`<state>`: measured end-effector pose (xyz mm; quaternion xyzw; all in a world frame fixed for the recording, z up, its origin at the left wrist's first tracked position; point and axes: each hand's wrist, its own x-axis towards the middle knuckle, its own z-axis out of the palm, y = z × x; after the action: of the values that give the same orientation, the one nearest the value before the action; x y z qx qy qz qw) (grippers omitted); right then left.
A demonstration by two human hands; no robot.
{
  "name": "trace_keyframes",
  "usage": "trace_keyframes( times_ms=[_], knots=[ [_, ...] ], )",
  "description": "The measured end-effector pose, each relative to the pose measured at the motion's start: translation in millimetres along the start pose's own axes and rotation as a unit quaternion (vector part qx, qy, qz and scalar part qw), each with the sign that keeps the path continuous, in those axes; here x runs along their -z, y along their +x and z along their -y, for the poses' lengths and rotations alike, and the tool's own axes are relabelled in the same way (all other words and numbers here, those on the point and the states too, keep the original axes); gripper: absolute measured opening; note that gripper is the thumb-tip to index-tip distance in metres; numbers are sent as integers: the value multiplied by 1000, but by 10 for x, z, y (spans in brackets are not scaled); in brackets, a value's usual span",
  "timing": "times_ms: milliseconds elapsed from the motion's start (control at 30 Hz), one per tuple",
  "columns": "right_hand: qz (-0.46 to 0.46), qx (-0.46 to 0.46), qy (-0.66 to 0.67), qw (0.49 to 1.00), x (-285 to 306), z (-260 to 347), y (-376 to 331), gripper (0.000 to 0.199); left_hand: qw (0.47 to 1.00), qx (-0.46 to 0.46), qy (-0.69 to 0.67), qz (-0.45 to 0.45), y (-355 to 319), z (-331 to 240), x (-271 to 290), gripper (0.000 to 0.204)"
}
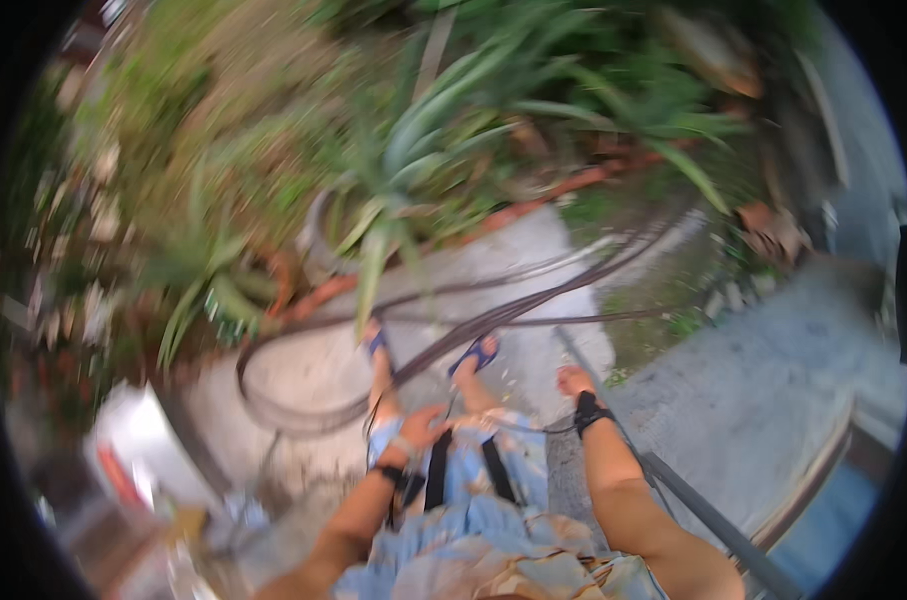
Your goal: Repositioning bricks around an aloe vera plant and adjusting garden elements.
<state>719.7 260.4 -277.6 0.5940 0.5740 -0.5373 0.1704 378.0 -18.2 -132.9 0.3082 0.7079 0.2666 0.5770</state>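
Observation:
My left hand [424, 428] is in front of my lap, its fingers stretched out and holding nothing that I can see. A dark band [392, 474] is on that wrist. Over on the right, my right hand [575, 381] is beside a thin grey pole [614, 412], its fingers curled. Blur hides whether they grip the pole or something else. A black band [591, 411] wraps the right wrist. Below the hands, a large loop of dark brown hose or cable [504, 312] lies on the concrete [319, 375] around my sandalled feet [474, 355].
Long-leaved green plants [424, 140] grow beyond an edging of reddish bricks [514, 212]. A ring-shaped grey object [319, 232] is among them. A white container [152, 440] stands at the left. A thicker grey bar [719, 520] slants across the lower right, near a bluish wall [874, 130].

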Motion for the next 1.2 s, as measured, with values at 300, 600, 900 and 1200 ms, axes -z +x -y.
trace_keyframes(
  times_ms=[300, 600, 900, 1200],
  knots=[
    [38, -126, 150, 980, -256, 1158, -554, 23, 998, -31, 48, -35, -98, 136, 383, 47],
    [73, -114, 69, 988, -568, 1650, -760, 28, 991, 11, -10, -131, -521, 283, 1011, 43],
    [91, -40, 41, 994, -788, 2009, -779, 26, 967, 68, -101, -223, -847, 630, 1451, 42],
    [26, -37, 75, 996, -670, 1814, -903, 19, 971, 133, -75, -182, -889, 994, 1256, 42]
  ],
)
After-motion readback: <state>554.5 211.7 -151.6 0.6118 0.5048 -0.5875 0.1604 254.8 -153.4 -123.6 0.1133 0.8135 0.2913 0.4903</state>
